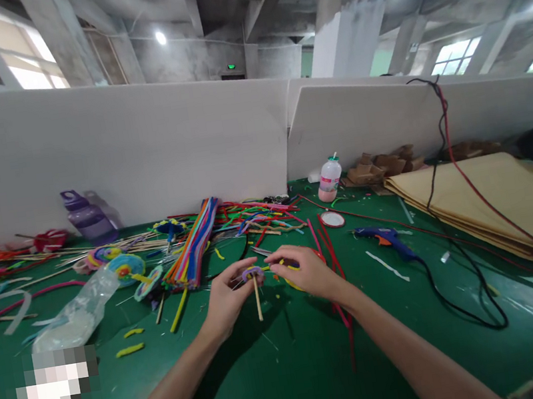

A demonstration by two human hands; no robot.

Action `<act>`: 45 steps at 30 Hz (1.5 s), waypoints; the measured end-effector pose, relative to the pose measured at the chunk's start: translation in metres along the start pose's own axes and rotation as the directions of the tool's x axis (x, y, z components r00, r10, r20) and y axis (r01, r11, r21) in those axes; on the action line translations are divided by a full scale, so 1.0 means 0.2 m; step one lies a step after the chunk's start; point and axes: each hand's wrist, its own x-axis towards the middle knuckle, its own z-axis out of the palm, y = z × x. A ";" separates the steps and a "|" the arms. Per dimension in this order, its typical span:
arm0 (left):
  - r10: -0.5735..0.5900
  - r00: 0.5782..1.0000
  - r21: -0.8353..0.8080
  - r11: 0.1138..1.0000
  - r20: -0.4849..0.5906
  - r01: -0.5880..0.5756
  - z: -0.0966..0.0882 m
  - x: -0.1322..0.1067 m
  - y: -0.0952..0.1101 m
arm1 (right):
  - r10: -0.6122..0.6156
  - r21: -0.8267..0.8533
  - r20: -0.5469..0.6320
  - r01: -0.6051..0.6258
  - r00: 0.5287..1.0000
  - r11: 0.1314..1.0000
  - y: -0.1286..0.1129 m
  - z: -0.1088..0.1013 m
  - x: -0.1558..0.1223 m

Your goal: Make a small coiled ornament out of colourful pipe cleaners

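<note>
My left hand [224,298] is closed with thumb and fingers around a small purple coil [250,273], from which a thin wooden stick [258,303] points down toward me. My right hand [309,272] is beside it, fingers pinched on a yellow pipe cleaner [292,284] that runs over to the coil. Just behind my fingers lies what looks like a pair of scissors [260,251], partly hidden. A bundle of coloured pipe cleaners [197,244] rests behind my left hand, and red pipe cleaners [331,250] lie next to my right wrist.
A blue glue gun [385,240] with a black cord lies on the right, near stacked brown paper [475,207]. Behind stand a pink-labelled bottle [329,179] and a purple bottle [89,219]. Coiled flowers [126,269] and a plastic bag [77,314] are at left. Someone's pixelated arm shows lower left.
</note>
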 end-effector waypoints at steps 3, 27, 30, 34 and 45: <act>0.006 1.000 0.017 1.000 0.016 -0.006 0.00 0.00 0.00 | 0.013 0.126 0.046 -0.019 0.999 0.992 -0.04 0.00 0.00; 0.161 0.984 0.172 0.970 0.081 -0.173 0.02 -0.02 -0.02 | -0.015 -0.006 -0.089 0.014 0.996 1.000 -0.04 0.10 -0.03; 0.203 0.974 0.212 0.952 0.095 -0.219 0.03 -0.03 -0.01 | -0.029 -0.018 -0.125 0.027 0.992 0.999 -0.05 0.11 -0.03; 0.221 0.969 0.230 0.943 0.108 -0.241 0.03 -0.03 -0.01 | -0.014 -0.059 -0.163 0.005 0.986 0.998 -0.06 0.12 -0.04; 0.172 0.982 0.178 0.967 0.082 -0.184 0.04 -0.03 -0.02 | -0.013 -0.069 -0.182 0.001 0.983 0.998 -0.04 0.13 -0.04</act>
